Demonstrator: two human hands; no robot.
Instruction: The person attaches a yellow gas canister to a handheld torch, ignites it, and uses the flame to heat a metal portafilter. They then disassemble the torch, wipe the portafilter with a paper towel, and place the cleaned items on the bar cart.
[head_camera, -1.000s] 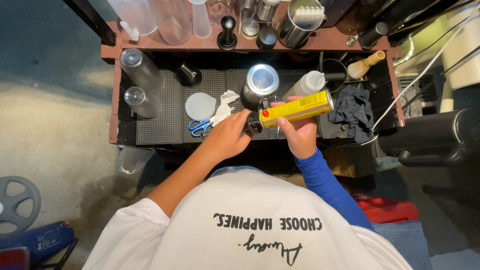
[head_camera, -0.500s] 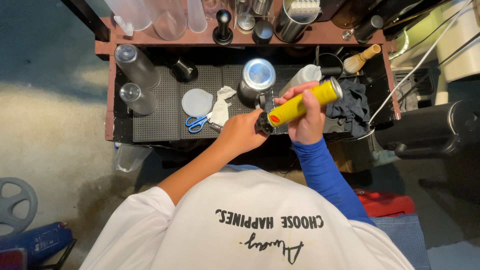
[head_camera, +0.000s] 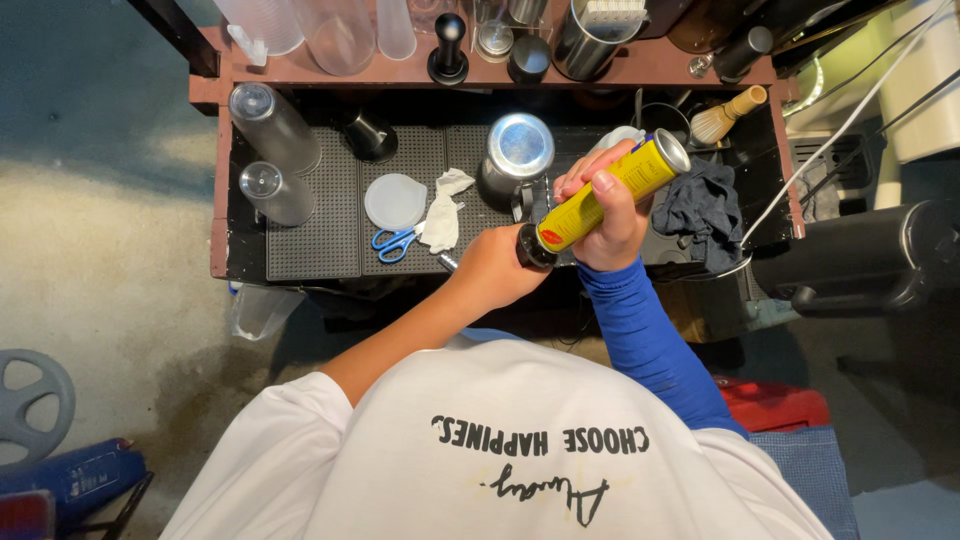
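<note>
Fingers of my right hand (head_camera: 607, 215) are wrapped tight around a yellow canister (head_camera: 603, 192), thumb laid across its side, and I hold it slanted above the near edge of the black work tray (head_camera: 315, 225), its metal bottom tipped up and away to the right, its dark nozzle end (head_camera: 532, 248) pointing down and left. At that lower end my left hand (head_camera: 497, 268) is curled closed over the dark fitting; its fingers are on the far side and hidden, so how they pinch I cannot tell, only that the hand is closed against the nozzle. Blue sleeve (head_camera: 645, 335) covers my right forearm, while my left arm is bare below the white shirt. Just behind the canister stands a round metal pitcher (head_camera: 518, 155) with a shiny top. Left of my left hand lie a crumpled white cloth (head_camera: 443, 208), a pair of blue-handled scissors (head_camera: 393, 240) and a flat pale round lid (head_camera: 395, 201), all on the dotted mat. Farther left two clear cups (head_camera: 272, 155) lie on their sides. To the right of the canister a dark cloth (head_camera: 706, 205) is bunched up, and beyond it a bamboo whisk (head_camera: 728, 113) rests near the tray's far corner.
</note>
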